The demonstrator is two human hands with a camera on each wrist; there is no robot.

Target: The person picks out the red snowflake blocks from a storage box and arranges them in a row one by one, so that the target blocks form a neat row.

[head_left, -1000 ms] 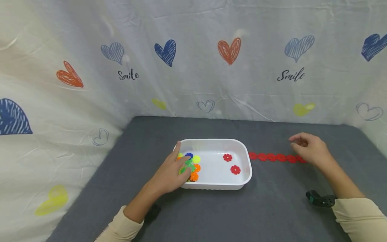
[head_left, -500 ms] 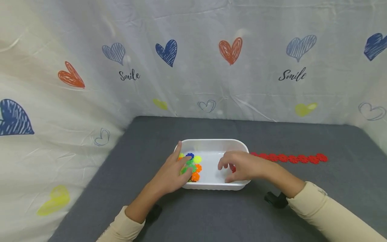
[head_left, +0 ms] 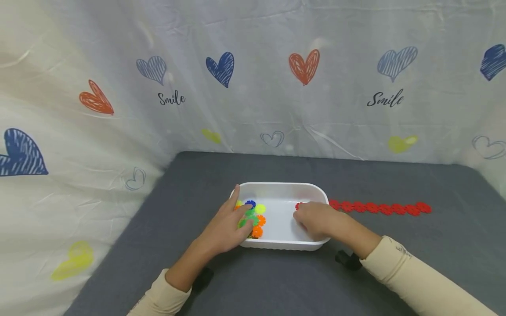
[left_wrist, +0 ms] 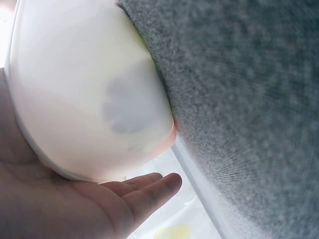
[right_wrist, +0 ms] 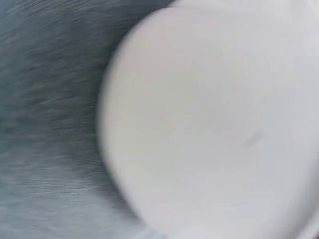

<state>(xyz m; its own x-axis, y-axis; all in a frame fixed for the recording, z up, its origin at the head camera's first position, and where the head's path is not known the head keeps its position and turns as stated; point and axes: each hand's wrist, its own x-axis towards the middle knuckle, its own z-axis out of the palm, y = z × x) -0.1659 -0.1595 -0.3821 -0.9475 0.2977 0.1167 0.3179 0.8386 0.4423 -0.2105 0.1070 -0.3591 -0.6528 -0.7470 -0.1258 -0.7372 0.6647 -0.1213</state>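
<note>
A white tray (head_left: 280, 245) holds several flower-shaped plastic discs, with green, orange, yellow and blue ones (head_left: 251, 204) bunched at its left end. My left hand (head_left: 223, 226) rests over that end, fingers extended, the thumb reaching over the discs. In the left wrist view its palm lies along the tray's outer wall (left_wrist: 75, 99), two fingers straight. My right hand (head_left: 318, 219) reaches into the tray's right end with bent fingers. A red disc (head_left: 298, 205) peeks out beside it. Its fingertips are hidden, so I cannot tell whether they hold a disc.
A row of several red discs (head_left: 371, 207) lies on the grey tabletop (head_left: 276, 281), stretching right from the tray. Behind the table hangs a pale curtain (head_left: 253, 109) printed with hearts. The right wrist view shows mostly the blurred tray wall (right_wrist: 199, 124).
My right hand has come left from the row's right end into the tray, then dipped lower with its fingers drawn in. The left hand stays at the tray's left end.
</note>
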